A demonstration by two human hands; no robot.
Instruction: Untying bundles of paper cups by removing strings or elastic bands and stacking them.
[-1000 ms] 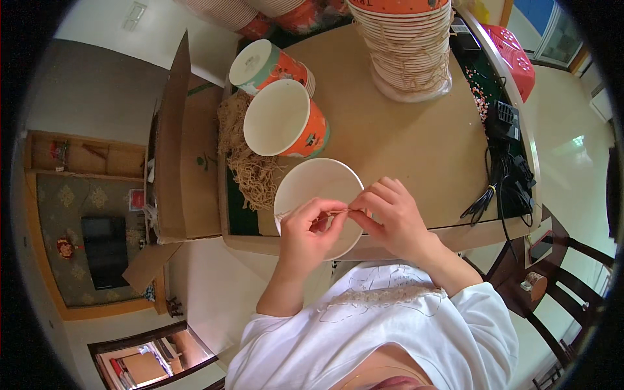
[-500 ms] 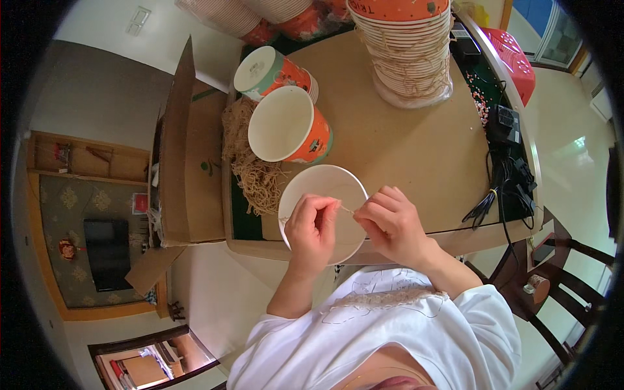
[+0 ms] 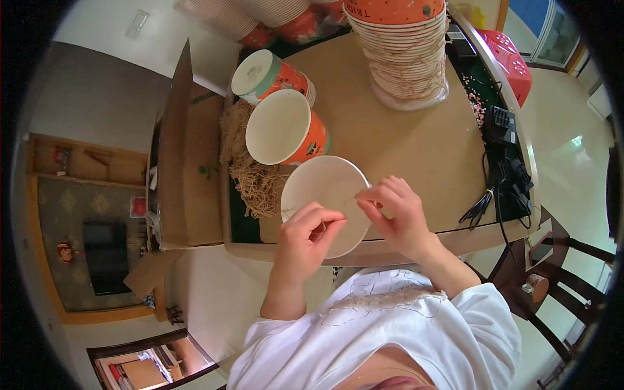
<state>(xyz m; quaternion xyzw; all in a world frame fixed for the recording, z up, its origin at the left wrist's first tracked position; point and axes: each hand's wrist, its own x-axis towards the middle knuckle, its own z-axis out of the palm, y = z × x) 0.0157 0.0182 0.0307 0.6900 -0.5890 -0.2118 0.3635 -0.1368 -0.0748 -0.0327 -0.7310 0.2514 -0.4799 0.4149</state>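
Here's the white tub (image 3: 318,182), right at the near edge of the table (image 3: 416,246), directly beneath both hands. Its mouth opens up toward the view, its long axis running down into the table. Left hand (image 3: 304,233) over the near-left part of the mouth, wrist bent inward, thumb and fingertips pressed together; whether anything sits between them, I can't tell. Right hand (image 3: 395,211) above the right rim, fingers curled, thumb and forefinger pinched on a thin tan strand (image 3: 351,199) pointing left over the opening, its far end too faint to follow. Just beyond, an orange tub (image 3: 315,138) leans its mouth leftward, beside a heap of tan twine (image 3: 257,185). Farther back, a tall stack of tubs (image 3: 409,62).
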